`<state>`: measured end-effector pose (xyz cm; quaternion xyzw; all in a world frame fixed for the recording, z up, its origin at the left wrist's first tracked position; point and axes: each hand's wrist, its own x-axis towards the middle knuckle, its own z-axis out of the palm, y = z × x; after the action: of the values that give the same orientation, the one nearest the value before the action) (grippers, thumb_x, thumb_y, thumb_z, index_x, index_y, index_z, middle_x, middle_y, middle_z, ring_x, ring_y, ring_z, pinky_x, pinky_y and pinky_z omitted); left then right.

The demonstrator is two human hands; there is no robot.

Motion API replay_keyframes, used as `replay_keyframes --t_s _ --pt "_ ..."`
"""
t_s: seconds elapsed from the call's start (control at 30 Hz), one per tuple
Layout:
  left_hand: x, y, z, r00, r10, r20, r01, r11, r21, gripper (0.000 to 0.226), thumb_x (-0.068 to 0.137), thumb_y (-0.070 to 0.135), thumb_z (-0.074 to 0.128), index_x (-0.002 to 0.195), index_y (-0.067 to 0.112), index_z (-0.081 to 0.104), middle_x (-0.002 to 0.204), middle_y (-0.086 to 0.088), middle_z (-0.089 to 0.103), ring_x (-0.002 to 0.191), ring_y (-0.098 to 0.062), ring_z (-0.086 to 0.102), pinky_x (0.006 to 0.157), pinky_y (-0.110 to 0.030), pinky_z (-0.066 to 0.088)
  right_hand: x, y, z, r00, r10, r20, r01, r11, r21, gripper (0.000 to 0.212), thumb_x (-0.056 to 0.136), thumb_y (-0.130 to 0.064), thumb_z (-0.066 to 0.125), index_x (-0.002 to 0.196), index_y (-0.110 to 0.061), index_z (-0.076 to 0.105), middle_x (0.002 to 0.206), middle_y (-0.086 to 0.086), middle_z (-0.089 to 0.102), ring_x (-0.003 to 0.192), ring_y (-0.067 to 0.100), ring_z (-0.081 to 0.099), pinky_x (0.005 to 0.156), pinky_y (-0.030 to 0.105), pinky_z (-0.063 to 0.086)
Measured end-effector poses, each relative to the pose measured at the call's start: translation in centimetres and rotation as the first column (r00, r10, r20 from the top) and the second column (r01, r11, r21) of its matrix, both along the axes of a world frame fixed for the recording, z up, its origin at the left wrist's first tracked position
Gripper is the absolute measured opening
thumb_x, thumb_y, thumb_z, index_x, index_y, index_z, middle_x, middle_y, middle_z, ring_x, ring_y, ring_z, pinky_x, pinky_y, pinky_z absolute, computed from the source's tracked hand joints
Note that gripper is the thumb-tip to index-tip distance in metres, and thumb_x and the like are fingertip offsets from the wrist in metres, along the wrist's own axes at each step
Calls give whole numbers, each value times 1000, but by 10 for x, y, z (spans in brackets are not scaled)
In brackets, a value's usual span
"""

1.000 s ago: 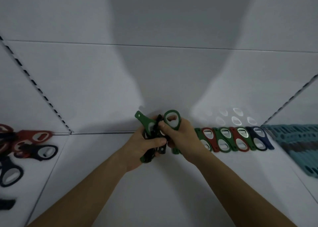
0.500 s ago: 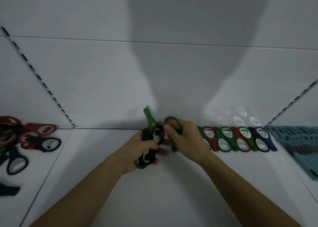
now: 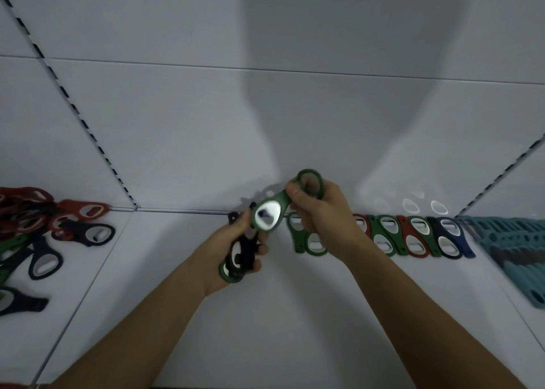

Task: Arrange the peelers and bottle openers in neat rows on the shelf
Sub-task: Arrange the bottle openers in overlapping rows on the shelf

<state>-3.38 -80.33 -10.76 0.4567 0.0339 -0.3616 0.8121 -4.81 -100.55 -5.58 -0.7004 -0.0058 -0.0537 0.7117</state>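
1. on the white shelving, at the rear: back panel [image 3: 177,123], pale grey-white, with a wide soft shadow across its middle. a slotted upright strip [image 3: 73,108] runs down its left part to the shelf.
2. shelf [image 3: 265,329], white and flat, bearing all the loose stock.
3. heap of bottle openers [image 3: 35,232], far left of the shelf. red, black, navy and green pieces, unsorted, lying across one another at mixed angles.
4. teal peelers [image 3: 513,241], far right of the shelf. packed side by side in close rows, partly cut off by the frame edge.
5. row of bottle openers [image 3: 413,235], along the back of the shelf, between the hands and the teal peelers. green, red and navy pieces overlap side by side; the left end is partly hidden behind the right hand.
6. right hand [image 3: 321,211], raised above the shelf near the back panel. thumb and fingers pinch the ring end of the green bottle opener.
7. left hand [image 3: 215,253], just left of and below the right hand. fingers are curled round a bundle of openers.
8. bundle of openers [image 3: 240,259], black with a green one at the bottom, held in the left hand clear of the shelf. exact count cannot be told.
9. green bottle opener [image 3: 274,211], tilted, its metal-lined head pointing down-left, just beside the left thumb. contact between the two cannot be told.
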Motion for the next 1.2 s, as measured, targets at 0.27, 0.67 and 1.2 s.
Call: replay_keyframes --t_s 0.27,0.67,1.2 --pt "-5 3 1 964 -240 118 229 968 99 43 74 17 78 116 21 76 122 -16 72 96 -33 74 57 -33 57 -11 19 -27 999 25 -29 -33 956 -291 24 94 -24 70 117 -15 66 83 -1 66 71 1 65 65 19 53" --pt "11 11 -6 680 -25 733 -412 813 410 53 89 6 69 126 42 55 78 9 63 61 -16 59 55 -29 49 -8 3 -22 944 209 254 38 699 -714 19 94 -9 68 109 -17 78 94 0 71 83 19 59 75 28 46" --pt "18 7 -35 283 -592 754 -510 573 641 70 91 31 75 152 30 40 131 9 60 110 -11 59 91 -28 51 -20 -18 -65 954 32 299 249 468 -848 33 82 -1 70 112 -14 76 114 4 70 105 28 57 87 43 52"
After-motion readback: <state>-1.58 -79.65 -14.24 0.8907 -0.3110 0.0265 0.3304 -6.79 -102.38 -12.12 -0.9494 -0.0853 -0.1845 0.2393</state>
